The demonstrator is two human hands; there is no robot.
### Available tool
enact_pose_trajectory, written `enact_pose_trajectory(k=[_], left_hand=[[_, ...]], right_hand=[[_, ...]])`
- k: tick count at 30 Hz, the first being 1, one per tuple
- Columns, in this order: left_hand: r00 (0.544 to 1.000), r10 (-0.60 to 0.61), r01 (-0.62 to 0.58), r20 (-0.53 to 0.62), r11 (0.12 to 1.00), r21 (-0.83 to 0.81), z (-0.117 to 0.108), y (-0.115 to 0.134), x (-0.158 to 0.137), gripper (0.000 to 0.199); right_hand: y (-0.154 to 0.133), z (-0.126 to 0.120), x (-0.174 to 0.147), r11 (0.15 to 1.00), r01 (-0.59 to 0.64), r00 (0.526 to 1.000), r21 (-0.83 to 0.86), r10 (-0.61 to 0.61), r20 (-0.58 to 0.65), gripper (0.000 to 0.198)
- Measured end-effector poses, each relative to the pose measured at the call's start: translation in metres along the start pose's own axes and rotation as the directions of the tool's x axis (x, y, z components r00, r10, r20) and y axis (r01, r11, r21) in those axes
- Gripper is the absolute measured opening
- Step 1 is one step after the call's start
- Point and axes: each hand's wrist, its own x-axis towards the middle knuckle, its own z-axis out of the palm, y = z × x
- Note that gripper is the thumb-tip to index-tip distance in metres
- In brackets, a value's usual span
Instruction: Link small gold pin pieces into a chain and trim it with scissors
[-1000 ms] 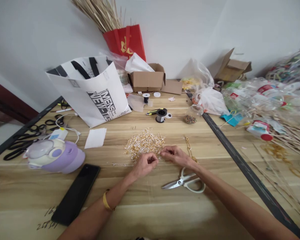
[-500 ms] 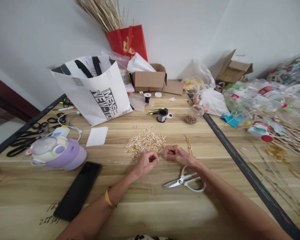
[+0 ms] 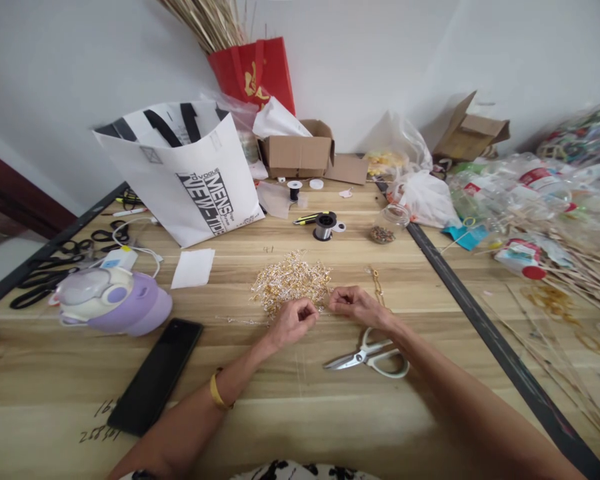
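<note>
A heap of small gold and silver bead-like pieces (image 3: 291, 279) lies on the wooden table. At its near edge my left hand (image 3: 295, 321) is closed in a pinch, thumb against fingers. Just to the right, my right hand (image 3: 353, 303) is pinched too, its fingertips a short gap from the left ones. Whatever the fingertips hold is too small to make out. A thin beaded strand (image 3: 243, 321) stretches out left of the left hand. Beyond the right hand lies a gold chain (image 3: 377, 287). White-handled scissors (image 3: 365, 357) rest below the right wrist.
A black phone (image 3: 155, 377) and a purple-and-white bottle (image 3: 117, 303) lie at left, before a white bag (image 3: 190, 180). Wire spools (image 3: 324, 227) and a jar of beads (image 3: 384, 230) stand behind the heap. Plastic bottles (image 3: 535, 180) crowd the right.
The camera view has shifted slightly. Both hands stay pinched near the heap, with barely any movement.
</note>
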Motion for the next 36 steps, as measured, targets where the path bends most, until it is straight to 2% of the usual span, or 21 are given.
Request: enact_pose_trajectory(k=[4, 8, 11, 13, 15, 17, 19, 24, 29, 33, 36], left_hand=[[1.000, -0.019, 0.019, 0.008, 0.998, -0.057, -0.001, 0.001, -0.001, 0.013], [1.000, -0.031, 0.031, 0.008, 0.993, -0.110, -0.002, 0.001, -0.001, 0.014], [0.999, -0.043, 0.046, 0.018, 0.990, -0.136, -0.003, -0.001, 0.000, 0.016], [0.999, -0.045, 0.048, 0.023, 0.988, -0.148, -0.003, -0.001, 0.001, 0.018], [0.999, -0.039, 0.043, 0.026, 0.987, -0.156, -0.003, -0.001, 0.001, 0.019], [0.999, -0.037, 0.041, 0.028, 0.987, -0.156, -0.004, -0.001, 0.001, 0.020], [0.999, -0.046, 0.050, 0.027, 0.987, -0.152, -0.004, 0.000, 0.001, 0.021], [0.996, -0.086, 0.089, 0.025, 0.981, -0.174, -0.003, 0.000, 0.001, 0.022], [0.994, -0.104, 0.108, 0.032, 0.971, -0.213, -0.003, -0.004, 0.001, 0.022], [0.993, -0.113, 0.116, 0.027, 0.966, -0.233, -0.003, -0.005, 0.001, 0.023], [0.991, -0.128, 0.131, 0.029, 0.960, -0.248, -0.004, -0.004, 0.001, 0.024]], right_hand=[[0.002, -0.002, -0.007, 0.999, 0.016, 0.998, -0.050, -0.019, -0.064, 0.026], [0.003, -0.009, -0.029, 0.981, 0.057, 0.978, -0.184, -0.092, -0.189, 0.034], [0.003, -0.017, -0.052, 0.945, 0.037, 0.970, -0.325, -0.112, -0.214, 0.035], [0.001, -0.021, -0.068, 0.901, 0.048, 0.973, -0.432, -0.140, -0.184, 0.035], [-0.001, -0.022, -0.082, 0.830, 0.085, 0.981, -0.550, -0.166, -0.098, 0.034], [-0.003, -0.020, -0.094, 0.758, 0.105, 0.991, -0.644, -0.136, 0.001, 0.038], [-0.004, -0.015, -0.102, 0.682, 0.122, 0.991, -0.721, -0.127, 0.048, 0.044], [0.000, 0.001, -0.109, 0.556, 0.154, 0.985, -0.817, -0.155, 0.081, 0.042], [0.009, 0.008, -0.110, 0.472, 0.129, 0.987, -0.872, -0.142, 0.069, 0.044], [0.010, 0.005, -0.113, 0.500, 0.111, 0.994, -0.859, -0.073, 0.086, 0.047], [0.005, -0.003, -0.119, 0.616, 0.101, 0.994, -0.781, -0.039, 0.098, 0.048]])
